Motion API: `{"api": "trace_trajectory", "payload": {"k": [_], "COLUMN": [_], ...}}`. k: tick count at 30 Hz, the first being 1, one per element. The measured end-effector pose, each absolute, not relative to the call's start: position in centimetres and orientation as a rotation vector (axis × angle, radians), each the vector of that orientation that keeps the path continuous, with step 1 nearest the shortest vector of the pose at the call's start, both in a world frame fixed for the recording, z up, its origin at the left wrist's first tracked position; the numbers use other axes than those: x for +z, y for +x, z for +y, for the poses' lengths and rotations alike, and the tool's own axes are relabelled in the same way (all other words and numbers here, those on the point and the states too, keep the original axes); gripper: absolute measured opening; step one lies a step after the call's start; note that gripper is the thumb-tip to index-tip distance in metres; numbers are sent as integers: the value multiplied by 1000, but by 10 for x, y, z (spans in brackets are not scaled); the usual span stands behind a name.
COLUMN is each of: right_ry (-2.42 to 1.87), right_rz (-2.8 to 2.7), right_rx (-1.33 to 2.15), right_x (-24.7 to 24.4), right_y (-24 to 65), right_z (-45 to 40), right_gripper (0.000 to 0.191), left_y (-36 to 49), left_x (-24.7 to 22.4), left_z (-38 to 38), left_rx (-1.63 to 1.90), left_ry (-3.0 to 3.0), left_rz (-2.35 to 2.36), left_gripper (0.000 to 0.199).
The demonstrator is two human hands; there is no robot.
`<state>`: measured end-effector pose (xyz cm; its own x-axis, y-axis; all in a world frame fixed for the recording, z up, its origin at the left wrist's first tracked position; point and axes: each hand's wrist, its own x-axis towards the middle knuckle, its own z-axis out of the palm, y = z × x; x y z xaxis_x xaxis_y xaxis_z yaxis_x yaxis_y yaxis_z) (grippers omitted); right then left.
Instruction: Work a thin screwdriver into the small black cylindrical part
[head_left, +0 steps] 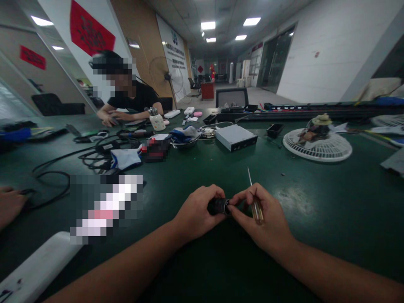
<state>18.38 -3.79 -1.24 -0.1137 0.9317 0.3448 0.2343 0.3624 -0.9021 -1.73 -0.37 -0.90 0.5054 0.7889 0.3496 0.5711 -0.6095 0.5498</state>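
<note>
My left hand (197, 212) grips a short black cylindrical connector (218, 206) above the dark green table mat (303, 210). My right hand (263, 219) is at the connector's other end, its fingertips touching it. The same hand holds a screwdriver (256, 210) with a clear amber handle, its thin metal shaft pointing up and away from me. Both forearms rest low over the mat, and my fingers hide part of the connector.
Black cables (94, 155) and a silver metal drive box (235, 137) lie ahead, beside a white round fan guard (317, 144). A seated person (132, 94) works across the table. Another person's hand (9, 206) is at the left edge, near a white bar (38, 265).
</note>
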Motion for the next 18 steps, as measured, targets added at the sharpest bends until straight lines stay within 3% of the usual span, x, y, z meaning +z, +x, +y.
{"api": "trace_trajectory", "payload": {"k": [18], "right_ry": [-1153], "right_rz": [-1605], "right_rx": [882], "right_x": [-10], "right_y": [185], "right_z": [-39], "right_gripper": [33], "left_y": [-17], "left_x": [-11], "left_z": [-4], "left_rx": [807], "left_ry": [2475], "left_rz": [1211], "left_gripper": [22]}}
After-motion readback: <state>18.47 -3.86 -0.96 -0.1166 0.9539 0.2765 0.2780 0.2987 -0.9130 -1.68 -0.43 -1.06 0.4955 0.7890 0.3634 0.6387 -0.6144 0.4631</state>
